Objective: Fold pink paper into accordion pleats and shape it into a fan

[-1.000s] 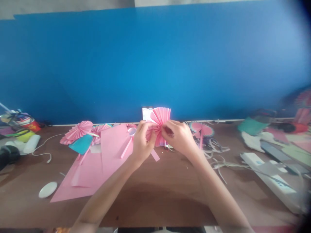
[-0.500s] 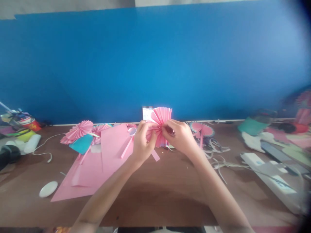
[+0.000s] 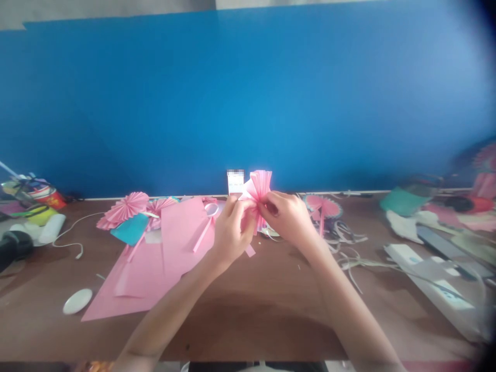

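A pleated pink paper fan (image 3: 261, 183) is held upright between both hands, its folds gathered at the middle and flaring above and below. My left hand (image 3: 232, 227) pinches it from the left side, with the fingertips partly hidden behind the paper. From the right, my right hand (image 3: 284, 214) grips the gathered centre with thumb and fingers. A pink paper strip (image 3: 250, 250) lies on the table just below the fan. Left of my left hand are large pink paper sheets (image 3: 182, 227) and a roll of tape (image 3: 211, 209).
Finished-looking pink pleated rosettes (image 3: 127, 206) and a teal paper piece (image 3: 130, 229) lie on the left. Another rosette (image 3: 329, 207) sits to the right beside tangled white cables (image 3: 344, 232). A power strip (image 3: 430, 284) and a white oval object (image 3: 77, 301) rest on the brown table (image 3: 251, 315).
The pink fan has narrowed, its upper pleats drawn closer together. My left hand has turned slightly and covers more of the lower left part; my right hand stays nearly in place.
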`<state>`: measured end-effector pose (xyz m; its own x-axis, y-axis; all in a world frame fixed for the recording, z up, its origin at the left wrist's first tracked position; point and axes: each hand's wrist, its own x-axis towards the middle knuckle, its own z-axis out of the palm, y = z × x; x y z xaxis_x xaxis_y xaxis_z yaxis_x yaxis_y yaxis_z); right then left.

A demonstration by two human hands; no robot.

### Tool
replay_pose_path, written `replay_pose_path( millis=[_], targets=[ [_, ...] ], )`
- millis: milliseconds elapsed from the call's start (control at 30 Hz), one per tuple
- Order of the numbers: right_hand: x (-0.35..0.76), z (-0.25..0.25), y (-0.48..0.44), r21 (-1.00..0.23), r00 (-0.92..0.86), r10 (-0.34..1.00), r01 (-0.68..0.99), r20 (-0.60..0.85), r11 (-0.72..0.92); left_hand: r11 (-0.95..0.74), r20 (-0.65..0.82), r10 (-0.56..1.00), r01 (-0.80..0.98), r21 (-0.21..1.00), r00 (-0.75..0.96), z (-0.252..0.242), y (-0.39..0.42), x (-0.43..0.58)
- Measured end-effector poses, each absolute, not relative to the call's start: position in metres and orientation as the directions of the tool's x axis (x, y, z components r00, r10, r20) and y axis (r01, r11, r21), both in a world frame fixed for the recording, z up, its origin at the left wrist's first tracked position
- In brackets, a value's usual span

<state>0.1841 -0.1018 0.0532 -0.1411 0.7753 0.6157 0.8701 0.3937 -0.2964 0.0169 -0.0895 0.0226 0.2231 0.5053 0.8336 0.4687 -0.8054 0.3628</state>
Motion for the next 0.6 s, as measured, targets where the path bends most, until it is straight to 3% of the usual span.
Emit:
replay_pose_path(
  millis=[167,300,500,600],
  targets=[
    [0.19,0.051,-0.097,-0.334,-0.174,0.748,0.814,0.64,0.475,-0.815,0.885,0.32,0.575,0.074,0.34,0.021,-0.09,0.017],
    [0.196,0.048,-0.092,-0.333,-0.17,0.638,0.737,0.751,0.588,-0.866,0.854,0.202,0.495,-0.073,0.479,0.027,-0.089,0.014],
    [0.197,0.035,-0.084,-0.198,-0.175,0.491,0.762,0.853,0.617,-0.941,0.845,0.205,0.338,0.031,0.494,0.035,-0.089,0.01],
    [0.192,0.028,-0.081,-0.158,-0.136,0.391,0.759,0.91,0.631,-0.94,0.839,0.295,0.296,0.169,0.458,0.038,-0.095,0.012]
  ],
)
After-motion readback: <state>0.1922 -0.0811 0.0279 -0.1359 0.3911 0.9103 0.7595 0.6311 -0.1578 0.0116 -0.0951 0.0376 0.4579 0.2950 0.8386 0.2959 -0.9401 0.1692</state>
